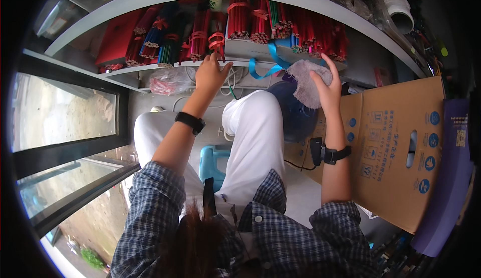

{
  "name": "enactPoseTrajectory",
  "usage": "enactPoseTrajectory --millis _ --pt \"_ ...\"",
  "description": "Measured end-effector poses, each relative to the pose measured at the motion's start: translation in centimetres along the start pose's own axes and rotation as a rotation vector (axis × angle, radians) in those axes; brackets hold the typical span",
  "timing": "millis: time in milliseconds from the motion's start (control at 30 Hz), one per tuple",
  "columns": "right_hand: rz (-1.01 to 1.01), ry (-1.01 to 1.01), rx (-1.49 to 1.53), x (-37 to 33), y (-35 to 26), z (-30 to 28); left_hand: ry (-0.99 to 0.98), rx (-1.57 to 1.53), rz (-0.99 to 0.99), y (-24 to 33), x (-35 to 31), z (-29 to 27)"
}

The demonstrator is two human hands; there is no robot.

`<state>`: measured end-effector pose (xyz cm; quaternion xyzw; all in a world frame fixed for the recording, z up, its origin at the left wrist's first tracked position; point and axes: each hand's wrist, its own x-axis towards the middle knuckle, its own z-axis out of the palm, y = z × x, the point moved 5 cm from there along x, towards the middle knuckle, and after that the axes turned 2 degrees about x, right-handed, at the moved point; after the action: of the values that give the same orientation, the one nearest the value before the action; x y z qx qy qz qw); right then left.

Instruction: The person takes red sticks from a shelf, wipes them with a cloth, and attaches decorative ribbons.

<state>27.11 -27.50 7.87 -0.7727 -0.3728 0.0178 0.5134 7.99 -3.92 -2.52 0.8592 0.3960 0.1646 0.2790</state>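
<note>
Cloth (309,81), grey and fuzzy, sits bunched in my right hand (326,88), fingers curled around it, held up in front of the shelf edge (150,69). My left hand (210,73) reaches to that shelf, fingers spread and touching a red-banded bundle of thin sticks (216,41). More bundles, red, blue and green, lie packed side by side. Whether the left fingertips pinch anything, I cannot tell. A brown cardboard box (396,147) stands to the right, partly cut off.
</note>
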Motion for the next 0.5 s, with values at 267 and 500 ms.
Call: enactPoseTrajectory --millis 267,500 --pt "0.121 -0.122 -0.166 4.4 1.4 -0.8 0.179 0.289 0.164 0.6 0.1 1.5" --pt "0.056 -0.166 -0.306 4.3 -1.2 -0.6 0.197 0.248 0.173 -0.5 0.8 1.1"
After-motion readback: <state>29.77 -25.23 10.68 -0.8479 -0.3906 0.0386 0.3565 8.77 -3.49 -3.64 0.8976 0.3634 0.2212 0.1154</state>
